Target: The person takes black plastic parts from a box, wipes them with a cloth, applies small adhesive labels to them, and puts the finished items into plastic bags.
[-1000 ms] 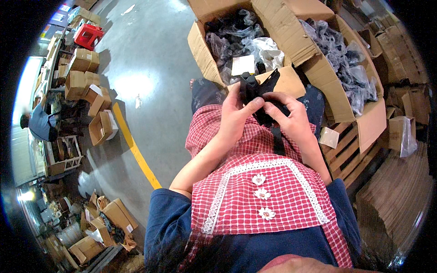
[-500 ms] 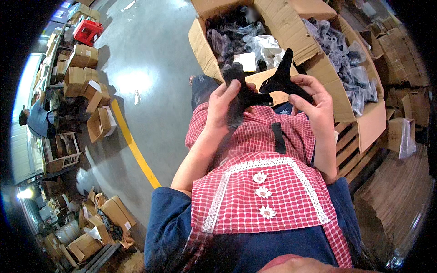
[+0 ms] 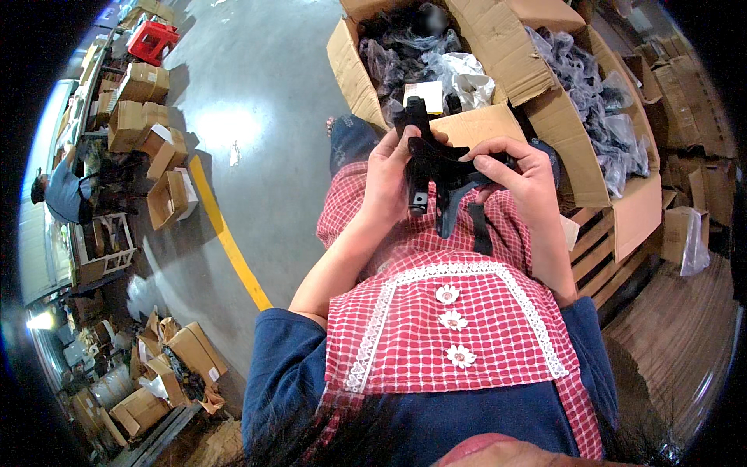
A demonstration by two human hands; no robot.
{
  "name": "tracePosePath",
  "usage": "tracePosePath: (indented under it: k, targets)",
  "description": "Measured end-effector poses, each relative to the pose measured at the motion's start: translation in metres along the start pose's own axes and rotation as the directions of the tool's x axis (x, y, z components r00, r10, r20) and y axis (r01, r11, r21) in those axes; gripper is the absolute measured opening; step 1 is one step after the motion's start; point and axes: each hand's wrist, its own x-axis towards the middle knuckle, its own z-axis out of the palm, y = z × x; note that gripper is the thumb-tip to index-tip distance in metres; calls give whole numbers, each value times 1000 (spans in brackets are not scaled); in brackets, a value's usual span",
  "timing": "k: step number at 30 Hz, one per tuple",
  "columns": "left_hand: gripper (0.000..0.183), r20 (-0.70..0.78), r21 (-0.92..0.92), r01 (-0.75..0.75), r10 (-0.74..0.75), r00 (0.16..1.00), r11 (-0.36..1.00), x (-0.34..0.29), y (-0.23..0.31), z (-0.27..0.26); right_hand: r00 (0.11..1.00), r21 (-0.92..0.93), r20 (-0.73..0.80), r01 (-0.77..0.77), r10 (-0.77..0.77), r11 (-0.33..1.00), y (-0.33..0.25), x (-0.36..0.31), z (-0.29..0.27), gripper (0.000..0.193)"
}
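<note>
Over my lap, my left hand (image 3: 387,173) is closed around a black part with a straight bar (image 3: 419,183), its thumb lying on top. From the right, my right hand (image 3: 520,173) pinches a second black piece, a branching plastic bracket (image 3: 449,208), with thumb and forefinger. The two black pieces meet or overlap between my hands; whether they are joined, I cannot tell. One arm of the bracket hangs down towards my red checked apron (image 3: 459,342). My fingers partly cover both pieces.
Just beyond my hands stands an open carton (image 3: 346,74) of bagged dark parts. Another carton (image 3: 634,214) of bagged parts sits on a wooden pallet (image 3: 603,249) at right. Boxes (image 3: 128,124) line the left, where another person (image 3: 66,198) works. A yellow line (image 3: 226,233) marks the floor.
The bracket in my right hand has turned, its raised arm now pointing downward, and moved in against the left-hand part. That part has tilted so its bar shows clearly.
</note>
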Motion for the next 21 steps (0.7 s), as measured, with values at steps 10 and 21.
tracePosePath:
  k: [10, 21]
  targets:
    - [37, 22, -47, -34, 35, 999, 998, -3, 1, 4, 1000, 55, 17, -24, 23, 998, 8, 5, -9, 13]
    - [44, 184, 361, -226, 168, 968, 905, -22, 7, 22, 986, -107, -105, 122, -133, 987, 25, 19, -2, 15]
